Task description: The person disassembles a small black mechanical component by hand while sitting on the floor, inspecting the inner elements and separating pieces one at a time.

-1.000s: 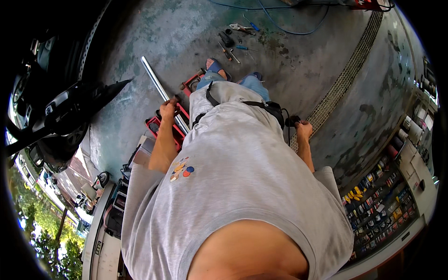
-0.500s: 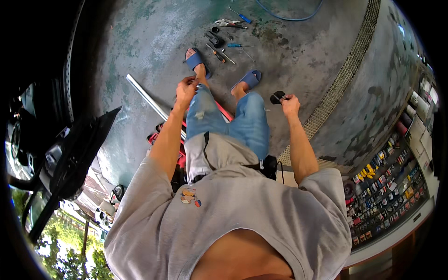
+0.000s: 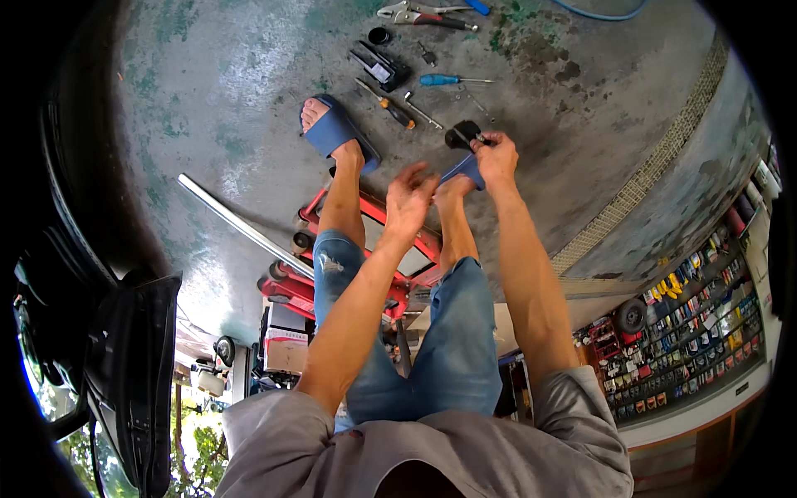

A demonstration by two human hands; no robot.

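Observation:
My right hand (image 3: 496, 156) is closed on a black rounded part (image 3: 462, 134), held by one side in front of my right foot. My left hand (image 3: 410, 199) is between my shins, slightly blurred, its fingers loosely bent and apart with nothing visible in them. On the floor ahead lie an orange-and-black-handled screwdriver (image 3: 397, 112), a blue-handled screwdriver (image 3: 440, 80) and a slim metal wrench (image 3: 423, 111). Beyond them are a black part with prongs (image 3: 383, 68), a black ring-shaped cap (image 3: 379, 36) and locking pliers (image 3: 426, 15).
A red floor jack (image 3: 425, 246) stands beneath my legs, beside a long metal bar (image 3: 241, 222). An open black car door (image 3: 133, 382) is at the left. A floor grating (image 3: 614, 195) crosses the right side, a tool-covered wall rack (image 3: 681, 340) beyond. A blue hose (image 3: 604, 15) lies far off.
I have bent forward, bringing the floor tools closer. My left hand has moved right, from by my left knee to between my shins. The right hand still holds the black part.

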